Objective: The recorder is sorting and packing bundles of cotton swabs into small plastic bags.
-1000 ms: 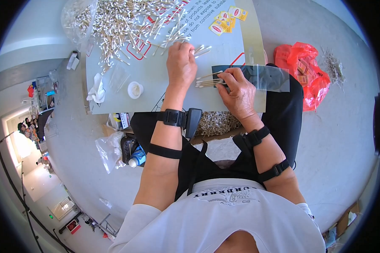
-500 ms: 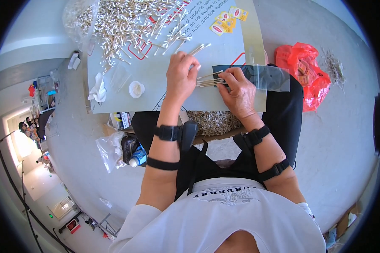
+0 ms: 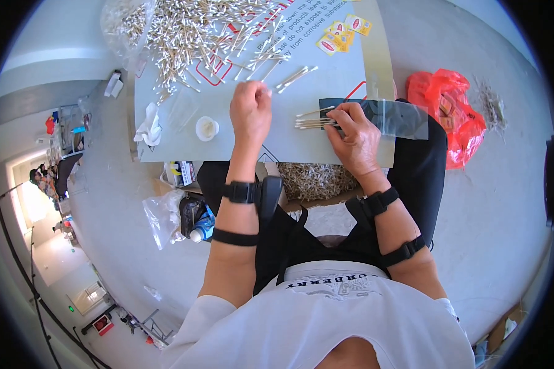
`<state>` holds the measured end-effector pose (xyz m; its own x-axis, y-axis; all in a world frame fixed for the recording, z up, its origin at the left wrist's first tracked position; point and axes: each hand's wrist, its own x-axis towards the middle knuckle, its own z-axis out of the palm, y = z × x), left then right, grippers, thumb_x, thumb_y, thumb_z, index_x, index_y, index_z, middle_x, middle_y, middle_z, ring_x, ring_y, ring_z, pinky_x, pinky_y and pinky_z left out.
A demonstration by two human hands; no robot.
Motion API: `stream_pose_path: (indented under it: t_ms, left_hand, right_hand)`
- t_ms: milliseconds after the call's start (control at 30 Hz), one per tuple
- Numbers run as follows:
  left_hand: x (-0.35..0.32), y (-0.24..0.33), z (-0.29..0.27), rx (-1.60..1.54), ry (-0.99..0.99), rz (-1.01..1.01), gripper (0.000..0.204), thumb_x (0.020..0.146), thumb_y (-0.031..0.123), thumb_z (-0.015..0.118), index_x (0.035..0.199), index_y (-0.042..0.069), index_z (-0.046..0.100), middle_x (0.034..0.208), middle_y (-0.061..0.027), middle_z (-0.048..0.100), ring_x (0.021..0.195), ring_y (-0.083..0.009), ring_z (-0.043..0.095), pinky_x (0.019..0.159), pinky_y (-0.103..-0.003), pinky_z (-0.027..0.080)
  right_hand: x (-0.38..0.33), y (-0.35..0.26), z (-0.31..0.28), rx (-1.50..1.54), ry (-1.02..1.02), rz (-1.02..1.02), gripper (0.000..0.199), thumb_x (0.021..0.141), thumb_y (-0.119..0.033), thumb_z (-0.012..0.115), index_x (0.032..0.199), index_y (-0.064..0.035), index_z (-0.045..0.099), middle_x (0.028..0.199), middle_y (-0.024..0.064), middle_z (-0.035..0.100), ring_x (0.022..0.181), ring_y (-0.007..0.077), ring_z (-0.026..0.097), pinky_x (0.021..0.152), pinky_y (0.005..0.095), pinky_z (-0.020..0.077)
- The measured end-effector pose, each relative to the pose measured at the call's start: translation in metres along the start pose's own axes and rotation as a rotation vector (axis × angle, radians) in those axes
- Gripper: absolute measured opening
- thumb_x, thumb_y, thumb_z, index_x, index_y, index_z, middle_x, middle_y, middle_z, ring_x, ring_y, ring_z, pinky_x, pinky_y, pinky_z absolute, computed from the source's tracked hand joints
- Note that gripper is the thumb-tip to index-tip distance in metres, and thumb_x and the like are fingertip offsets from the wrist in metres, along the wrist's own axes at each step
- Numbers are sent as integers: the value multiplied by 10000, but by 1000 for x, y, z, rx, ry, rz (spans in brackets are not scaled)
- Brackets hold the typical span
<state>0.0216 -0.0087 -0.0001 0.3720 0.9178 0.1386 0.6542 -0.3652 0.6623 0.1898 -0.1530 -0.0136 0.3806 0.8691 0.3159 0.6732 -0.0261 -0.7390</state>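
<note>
My right hand point(image 3: 356, 140) has its fingertips closed on the right ends of a few cotton swabs point(image 3: 313, 123), which point left. One swab point(image 3: 315, 112) sits slightly apart above them. Beneath that hand lies a clear plastic bag point(image 3: 406, 120), partly over a dark panel on the board. My left hand point(image 3: 251, 114) is raised to the left with its fingers curled together; whatever they hold, if anything, is hidden. Just past it are a few loose swabs point(image 3: 297, 79) and the edge of a large heap of cotton swabs point(image 3: 191, 37).
On the printed board point(image 3: 240, 150) are a small white cup point(image 3: 207, 128), crumpled tissue point(image 3: 148, 126) and yellow packets point(image 3: 343, 34). Under its near edge stands a box of swabs point(image 3: 314, 180). A red plastic bag point(image 3: 440, 111) lies on the right; a blue bottle point(image 3: 203, 227) is lower left.
My left hand has moved left, away from the swabs under my right hand. The right hand stays at the swabs. The whole view has shifted slightly.
</note>
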Motion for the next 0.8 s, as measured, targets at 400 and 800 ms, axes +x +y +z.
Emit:
stream_pose_path:
  t_ms: [400, 800]
  left_hand:
    - [31, 0, 16, 464, 127, -9, 286, 751, 123, 751, 990, 41, 615, 1015, -145, 567, 1005, -345, 523, 863, -446, 444]
    - [43, -2, 10, 414, 62, -1, 282, 719, 150, 791, 949, 68, 649, 989, -118, 562, 1009, -337, 519, 874, -434, 439]
  right_hand:
    - [0, 1, -2, 6, -19, 12, 162, 756, -106, 715, 911, -94, 671, 956, 44, 604, 769, 261, 654, 650, 367, 529]
    - [0, 0, -1, 7, -25, 26, 154, 755, -105, 717, 901, -86, 670, 941, 46, 602, 768, 259, 656, 655, 366, 532]
